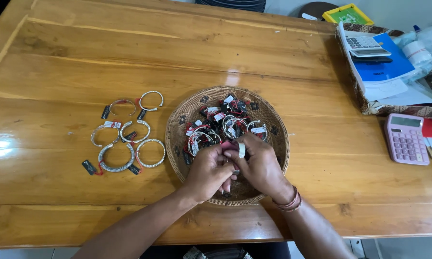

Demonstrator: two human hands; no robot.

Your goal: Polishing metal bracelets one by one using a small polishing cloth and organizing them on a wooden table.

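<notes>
Looking down from the head camera: left hand (207, 170) and right hand (260, 165) meet over the near half of the woven tray (177, 129), fingers pinched together on a small silver bangle (241, 150), held upright between them; the tagged bangle pile (223, 125) lies just beyond the fingertips.

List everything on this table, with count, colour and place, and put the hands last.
Round woven basket tray: one, brown, table centre.
Heap of tagged silver bangles: many, silver with red strings and black tags, in the tray.
Loose silver bangles: six, silver, on the table left of the tray.
Pink calculator: one, right edge.
Grey calculator: one, on a blue booklet, top right.
Wooden table: one, glossy brown.
Left hand: over the tray, touching the right.
Right hand: over the tray, pinching a silver ring.
</notes>
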